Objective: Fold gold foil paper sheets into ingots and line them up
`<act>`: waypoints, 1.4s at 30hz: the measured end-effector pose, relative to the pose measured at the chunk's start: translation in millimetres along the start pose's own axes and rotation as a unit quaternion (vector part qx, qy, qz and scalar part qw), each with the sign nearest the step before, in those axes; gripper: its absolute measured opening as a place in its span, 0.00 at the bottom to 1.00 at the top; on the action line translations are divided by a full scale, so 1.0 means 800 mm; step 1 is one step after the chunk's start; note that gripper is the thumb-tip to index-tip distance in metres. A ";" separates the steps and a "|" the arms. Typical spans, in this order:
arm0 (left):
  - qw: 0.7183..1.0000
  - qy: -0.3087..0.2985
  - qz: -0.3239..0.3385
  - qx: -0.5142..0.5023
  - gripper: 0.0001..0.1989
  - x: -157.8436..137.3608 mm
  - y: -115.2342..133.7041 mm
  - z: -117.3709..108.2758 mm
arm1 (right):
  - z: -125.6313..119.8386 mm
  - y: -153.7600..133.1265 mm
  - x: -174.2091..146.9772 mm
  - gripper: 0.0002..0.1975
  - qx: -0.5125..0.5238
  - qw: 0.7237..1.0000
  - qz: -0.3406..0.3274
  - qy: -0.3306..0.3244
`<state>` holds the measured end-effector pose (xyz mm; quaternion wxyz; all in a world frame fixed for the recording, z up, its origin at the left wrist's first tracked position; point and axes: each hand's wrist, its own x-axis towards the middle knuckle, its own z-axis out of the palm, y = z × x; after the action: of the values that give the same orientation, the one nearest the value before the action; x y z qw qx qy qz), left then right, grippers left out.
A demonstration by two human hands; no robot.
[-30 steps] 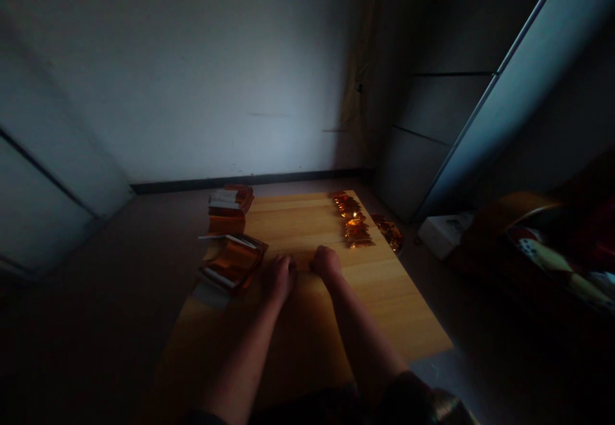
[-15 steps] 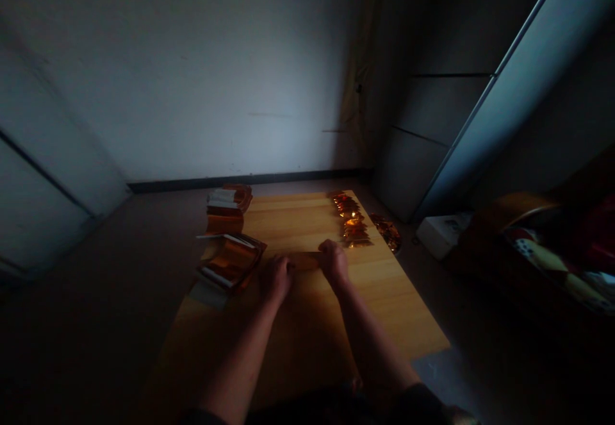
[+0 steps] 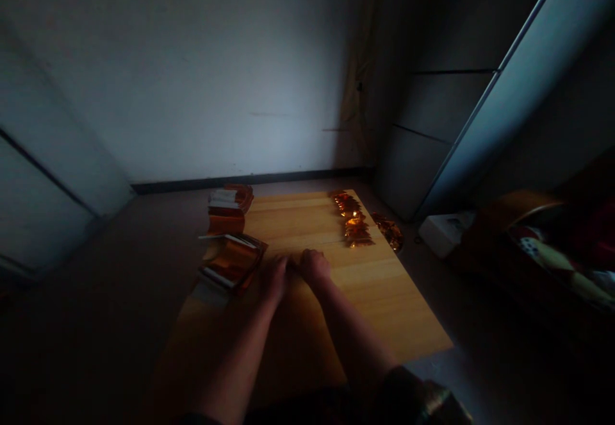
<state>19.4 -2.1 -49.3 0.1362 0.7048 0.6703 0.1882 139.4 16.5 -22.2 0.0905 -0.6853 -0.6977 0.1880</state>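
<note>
Broadly, a pale wooden table (image 3: 384, 303) runs away toward the wall (image 3: 202, 91). At its left edge sits a stack of coppery sheets (image 3: 233, 259), pale edges showing on its near and far sides; a second stack (image 3: 230, 199) lies at the far left corner. Along the right edge, shiny folded foil pieces (image 3: 355, 226) form a row whose long axis runs front to back, nearly following that edge, the nearest piece's pointed end facing right. Both forearms reach forward from the bottom and converge. The right hand (image 3: 314, 266) is curled, knuckles up, fingers toward the left hand (image 3: 276, 274), which is bent inward just beside the near stack. The fingertips nearly meet; whether they pinch anything I cannot tell, the gap being too dark.
</note>
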 end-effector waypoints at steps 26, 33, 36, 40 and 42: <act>0.990 0.080 0.085 -0.085 0.08 -0.009 -0.007 0.014 | -0.002 0.081 -0.029 0.08 0.033 0.991 -0.110 0.070; 0.990 0.086 0.085 -0.076 0.03 -0.007 -0.012 0.020 | -0.001 0.090 -0.028 0.12 0.100 0.985 -0.067 0.124; 0.988 0.110 0.062 -0.089 0.06 -0.008 -0.012 0.022 | 0.001 0.090 -0.028 0.21 0.128 0.980 -0.068 0.135; 0.982 0.132 0.029 -0.132 0.16 -0.006 -0.011 0.026 | 0.000 0.091 -0.029 0.20 0.121 0.981 -0.078 0.129; 0.980 0.134 0.023 -0.145 0.19 -0.006 -0.011 0.028 | -0.002 0.090 -0.030 0.14 0.103 0.984 -0.078 0.122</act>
<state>21.2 -4.8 -73.7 0.1412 0.6612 0.6318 0.3791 207.4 -8.0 -45.7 0.2597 -0.6338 -0.7093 0.1664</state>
